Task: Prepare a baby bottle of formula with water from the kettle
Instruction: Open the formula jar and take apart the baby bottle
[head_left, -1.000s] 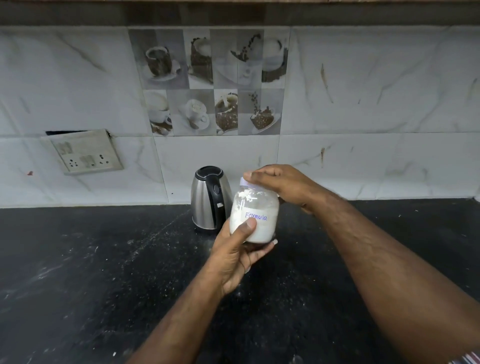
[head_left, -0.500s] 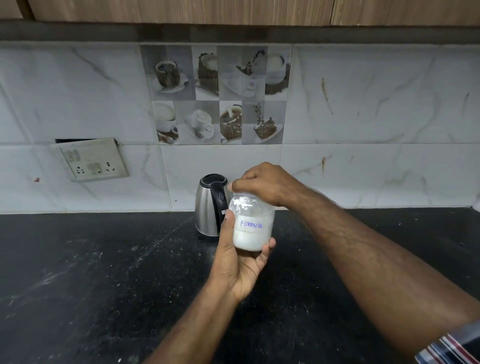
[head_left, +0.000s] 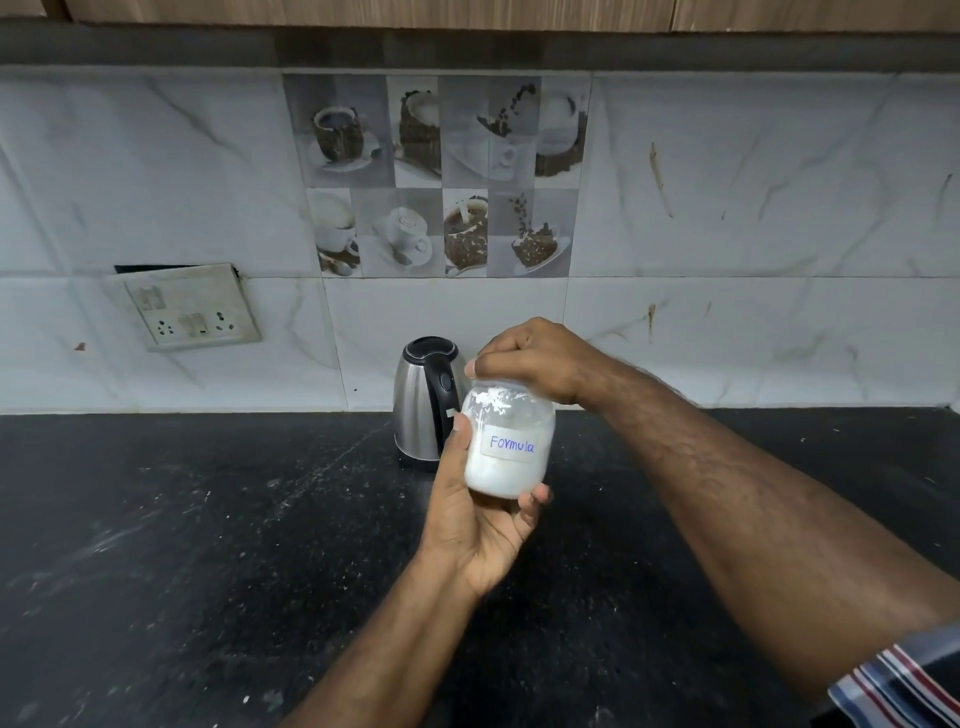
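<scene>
A clear jar of white powder (head_left: 506, 444), labelled "Formula", is held upright above the black counter (head_left: 182, 545). My left hand (head_left: 475, 525) cups it from below and behind, thumb on its left side. My right hand (head_left: 530, 361) covers the top of the jar, fingers closed around the lid, which is hidden under them. A steel kettle (head_left: 423, 402) with a black lid and handle stands just behind the jar against the wall. No baby bottle is in view.
A switch-and-socket plate (head_left: 189, 306) sits on the tiled wall to the left of the kettle. Wooden cabinets (head_left: 467, 13) hang overhead. My striped sleeve (head_left: 904, 675) shows at the lower right.
The jar has stayed in both hands and its label has turned to face me more squarely. The view has tilted up, showing the cabinets above.
</scene>
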